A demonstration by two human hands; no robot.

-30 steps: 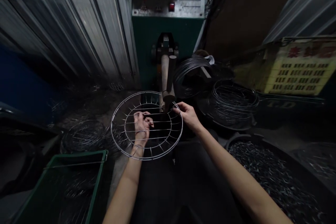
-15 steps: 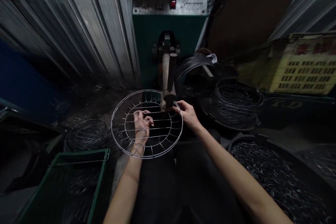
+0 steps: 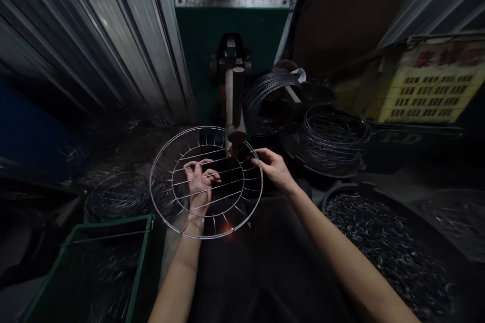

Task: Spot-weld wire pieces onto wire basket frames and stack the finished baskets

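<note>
A round wire rack (image 3: 206,237), with a double outer rim, an inner ring and straight cross wires, sits at the lower end of a welding machine's electrode arm (image 3: 235,103). My left hand (image 3: 199,181) is under the rack, seen through its wires, with curled fingers holding the cross wires. At the rack's right edge my right hand (image 3: 275,166) has thumb and forefinger pinched together beside the rim. Whatever small dark piece is between those fingertips is too small to make out. An orange glow shows by the front rim.
The green machine body (image 3: 204,28) carries a panel with a red light. At right are wire coils (image 3: 335,133), a tub of small metal pieces (image 3: 379,242) and a yellow crate (image 3: 435,83). A green crate (image 3: 68,257) stands at lower left, near wire rings (image 3: 117,194).
The rack has turned slightly and its cross wires now slant up to the right. An orange glow has appeared at its front rim. The whole view has shifted a little.
</note>
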